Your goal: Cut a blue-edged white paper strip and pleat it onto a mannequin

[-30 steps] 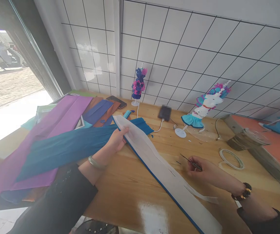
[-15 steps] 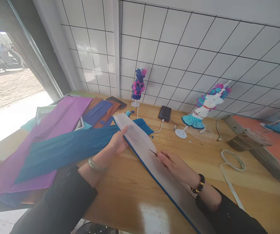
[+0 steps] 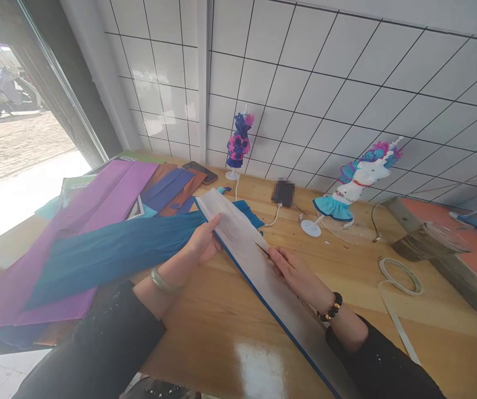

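Observation:
A long pale strip of paper (image 3: pixel 242 244) with a blue edge slants across the table from the middle down to the lower right. Near its far end, my left hand (image 3: pixel 206 239) is closed on it, thumb on top and fingers underneath. My right hand (image 3: pixel 290 271) grips a pair of scissors (image 3: pixel 263 250) over the strip's right-hand edge. Only a thin dark blade shows, pointing up and left on the paper; the handles are hidden in the fingers. Blue crepe paper (image 3: pixel 126 246) lies to the left, passing behind my left hand.
Purple paper (image 3: pixel 109 194) and other coloured sheets spread over the left side. Two small dress forms, one in purple and pink (image 3: pixel 239 145), one white with a turquoise skirt (image 3: pixel 333 208), stand by the tiled wall. A tape roll (image 3: pixel 400 276) and a clear container (image 3: pixel 432 242) are at right.
My right hand has shifted slightly up and left along the strip with the scissors. My left hand keeps its hold on the paper. The view has tilted a little.

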`<state>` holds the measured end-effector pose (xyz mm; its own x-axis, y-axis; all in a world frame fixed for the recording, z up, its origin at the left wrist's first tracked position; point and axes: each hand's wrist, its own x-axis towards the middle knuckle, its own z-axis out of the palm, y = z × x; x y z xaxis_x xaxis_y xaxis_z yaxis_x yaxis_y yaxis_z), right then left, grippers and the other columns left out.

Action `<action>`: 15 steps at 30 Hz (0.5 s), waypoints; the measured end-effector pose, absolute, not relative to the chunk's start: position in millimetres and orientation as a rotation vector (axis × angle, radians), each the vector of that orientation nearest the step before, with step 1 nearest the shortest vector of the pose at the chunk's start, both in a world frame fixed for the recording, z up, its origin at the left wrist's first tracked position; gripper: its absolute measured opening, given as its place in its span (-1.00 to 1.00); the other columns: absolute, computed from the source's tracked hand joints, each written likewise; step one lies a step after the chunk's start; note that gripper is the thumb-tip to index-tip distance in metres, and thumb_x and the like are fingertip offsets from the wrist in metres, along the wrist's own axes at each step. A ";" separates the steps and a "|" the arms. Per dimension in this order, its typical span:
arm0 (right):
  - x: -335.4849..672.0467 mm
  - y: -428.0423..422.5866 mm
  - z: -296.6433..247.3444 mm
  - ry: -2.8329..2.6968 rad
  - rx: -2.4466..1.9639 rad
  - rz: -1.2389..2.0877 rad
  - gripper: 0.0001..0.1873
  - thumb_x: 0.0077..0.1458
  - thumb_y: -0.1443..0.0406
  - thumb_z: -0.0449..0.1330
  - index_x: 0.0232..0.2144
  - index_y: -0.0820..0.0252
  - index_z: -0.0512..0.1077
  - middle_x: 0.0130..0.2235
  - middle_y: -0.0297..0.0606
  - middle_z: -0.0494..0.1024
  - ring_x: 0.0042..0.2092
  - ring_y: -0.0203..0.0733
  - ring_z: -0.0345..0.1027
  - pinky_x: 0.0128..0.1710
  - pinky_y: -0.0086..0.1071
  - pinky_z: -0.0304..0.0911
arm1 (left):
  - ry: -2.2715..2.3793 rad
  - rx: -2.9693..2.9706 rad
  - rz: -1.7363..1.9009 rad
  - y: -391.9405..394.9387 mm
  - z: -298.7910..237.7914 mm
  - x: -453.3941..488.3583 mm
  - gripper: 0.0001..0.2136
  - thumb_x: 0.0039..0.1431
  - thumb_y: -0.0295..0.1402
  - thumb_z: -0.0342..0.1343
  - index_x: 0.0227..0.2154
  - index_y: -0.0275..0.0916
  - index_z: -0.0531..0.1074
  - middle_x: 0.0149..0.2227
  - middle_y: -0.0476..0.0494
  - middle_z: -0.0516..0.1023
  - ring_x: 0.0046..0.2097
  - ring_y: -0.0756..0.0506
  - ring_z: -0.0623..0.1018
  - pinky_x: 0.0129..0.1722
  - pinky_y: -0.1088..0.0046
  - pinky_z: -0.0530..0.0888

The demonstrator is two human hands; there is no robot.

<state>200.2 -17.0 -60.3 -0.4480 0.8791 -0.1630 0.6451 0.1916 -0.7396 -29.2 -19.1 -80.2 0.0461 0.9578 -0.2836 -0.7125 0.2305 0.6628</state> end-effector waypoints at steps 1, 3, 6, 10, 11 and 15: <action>199.6 -16.9 -59.0 -2.165 -1.443 1.127 -0.53 0.19 -0.07 -0.19 -0.49 0.14 0.18 -0.55 -0.41 0.20 -0.53 -0.30 0.06 -0.54 -0.40 0.03 | 0.779 0.395 1.320 -19.1 -80.7 -29.2 -0.70 0.17 -0.26 0.06 -0.13 -0.36 0.47 -0.06 -0.28 0.55 0.04 -0.24 0.48 0.01 0.23 0.44; 198.3 -16.9 -56.6 -2.157 -1.434 1.145 -0.53 0.19 -0.07 -0.18 -0.48 0.14 0.20 -0.55 -0.41 0.20 -0.53 -0.31 0.06 -0.54 -0.40 0.03 | 0.781 0.408 1.318 -19.3 -81.6 -29.1 -0.70 0.16 -0.26 0.07 -0.14 -0.36 0.47 -0.06 -0.27 0.55 0.04 -0.24 0.47 0.02 0.24 0.43; 195.7 -16.9 -55.4 -2.158 -1.418 1.141 -0.52 0.19 -0.08 -0.16 -0.50 0.14 0.18 -0.55 -0.42 0.19 -0.53 -0.32 0.05 -0.54 -0.41 0.01 | 0.765 0.462 1.301 -20.4 -83.5 -28.5 -0.70 0.14 -0.25 0.11 -0.13 -0.34 0.47 -0.07 -0.26 0.55 0.05 -0.25 0.46 0.02 0.24 0.42; 191.1 -16.6 -57.6 -2.122 -1.400 1.178 -0.51 0.17 -0.10 -0.15 -0.49 0.15 0.20 -0.55 -0.43 0.17 -0.52 -0.33 0.03 -0.53 -0.42 -0.01 | 0.776 0.567 1.293 -22.5 -87.6 -27.0 -0.66 0.00 -0.33 0.25 -0.13 -0.31 0.47 -0.07 -0.25 0.55 0.03 -0.28 0.47 0.02 0.19 0.40; 189.8 -16.6 -57.7 -2.111 -1.390 1.197 -0.51 0.16 -0.10 -0.14 -0.48 0.15 0.21 -0.55 -0.43 0.16 -0.52 -0.33 0.02 -0.53 -0.42 -0.01 | 0.784 0.597 1.292 -23.1 -88.7 -26.6 -0.65 -0.04 -0.36 0.28 -0.14 -0.31 0.47 -0.08 -0.26 0.56 0.02 -0.29 0.47 0.03 0.18 0.40; 184.8 -16.8 -55.3 -2.077 -1.355 1.244 -0.50 0.13 -0.11 -0.09 -0.42 0.19 0.28 -0.52 -0.42 0.18 -0.50 -0.33 0.03 -0.52 -0.42 -0.01 | 0.798 0.686 1.285 -23.9 -91.8 -25.8 -0.64 -0.11 -0.40 0.32 -0.18 -0.33 0.48 -0.11 -0.27 0.57 -0.01 -0.28 0.49 0.01 0.17 0.41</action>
